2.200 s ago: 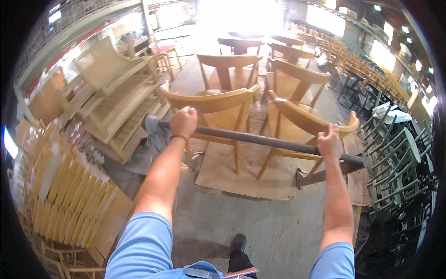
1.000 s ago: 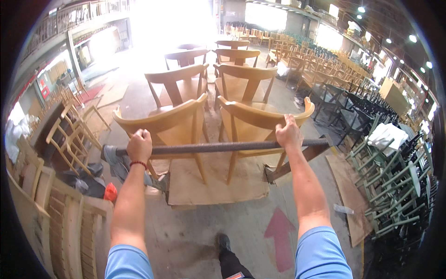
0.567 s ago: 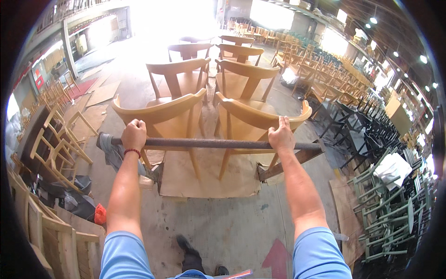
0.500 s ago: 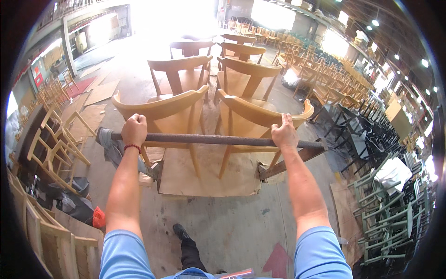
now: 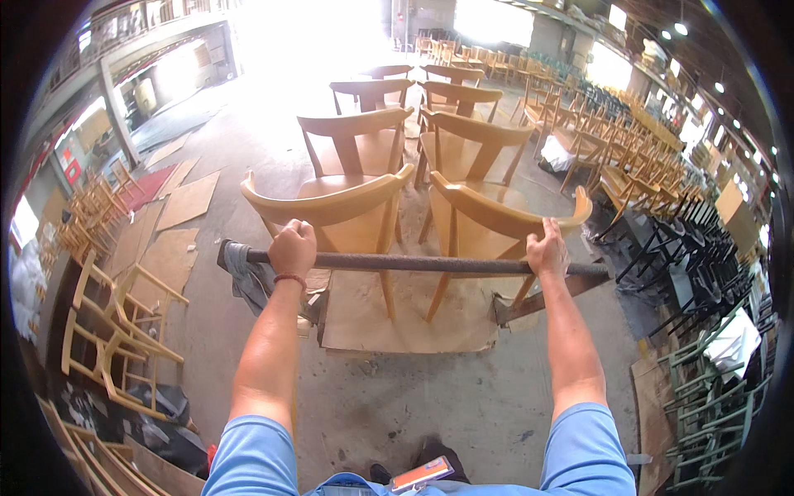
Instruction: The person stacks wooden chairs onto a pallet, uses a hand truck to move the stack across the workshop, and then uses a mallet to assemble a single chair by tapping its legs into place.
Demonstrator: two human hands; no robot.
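Note:
Both my arms reach forward to a cart's dark metal push bar [image 5: 413,263]. My left hand [image 5: 294,248] is closed around its left part, beside a grey cloth [image 5: 248,274] draped at the bar's end. Toward the right end, my right hand [image 5: 547,249] grips the bar, its fingers close to a chair back. Wooden chairs with curved backs stand on the cart in two rows. The nearest left chair [image 5: 331,205] and nearest right chair [image 5: 504,202] are just beyond the bar. Cardboard [image 5: 409,331] lies beneath them on the cart.
Pale wooden chair frames [image 5: 124,331] lie on the left, near cardboard sheets [image 5: 188,201] on the floor. To the right are rows of wooden chairs [image 5: 628,178], stacked black chairs [image 5: 691,256] and green frames [image 5: 711,405]. Bright glare fills the far end.
The cart, chairs and my hands sit farther right in the picture. Frames and cardboard at the left have slid nearer the lower edge. The red floor arrow has left the view. Both hands stay on the bar.

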